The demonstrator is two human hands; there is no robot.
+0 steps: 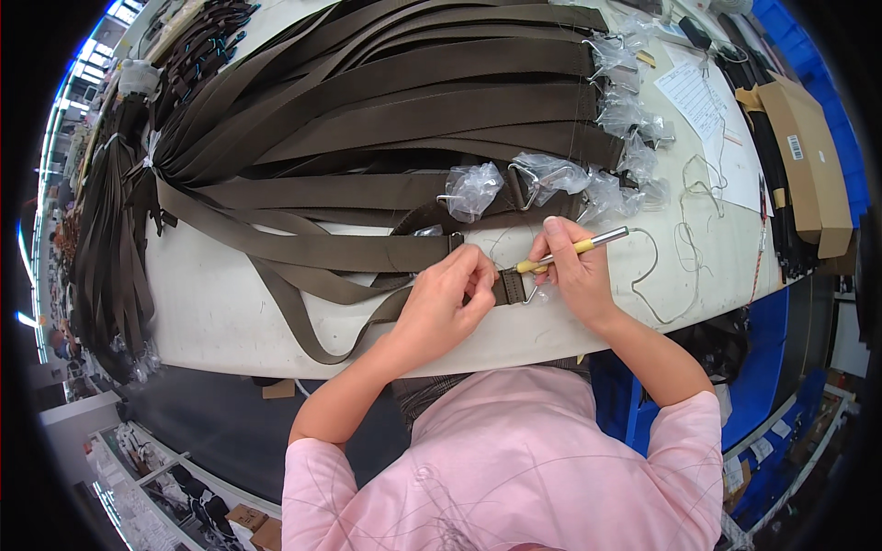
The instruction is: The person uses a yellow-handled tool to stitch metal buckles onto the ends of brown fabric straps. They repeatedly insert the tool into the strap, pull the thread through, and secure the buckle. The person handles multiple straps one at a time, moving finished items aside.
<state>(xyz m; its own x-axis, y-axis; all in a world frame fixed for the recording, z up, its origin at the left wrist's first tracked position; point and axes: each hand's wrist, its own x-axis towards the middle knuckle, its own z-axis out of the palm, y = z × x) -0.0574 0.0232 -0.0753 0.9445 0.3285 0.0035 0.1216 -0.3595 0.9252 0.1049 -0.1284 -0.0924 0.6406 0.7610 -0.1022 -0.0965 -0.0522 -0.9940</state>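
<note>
My right hand (579, 275) grips a pen-shaped tool (602, 238) with a silver rear end and a yellow front part, its tip angled down to the left. A thin cord appears to run from the tool's back end. The tip is close to the stitched end of a dark brown webbing strap (511, 287), where a metal ring (530, 292) is attached. My left hand (448, 292) is closed in a pinch on this strap, just left of the tip; its fingertips are partly hidden. Another strap (367, 250) with a metal buckle lies just beyond my left hand.
A large bundle of brown straps (367, 119) covers the far and left table, tied at the left. Metal fittings wrapped in clear plastic (473, 191) line the strap ends. At right are paper sheets (694, 101), a loose cord (684, 234) and a cardboard box (804, 161).
</note>
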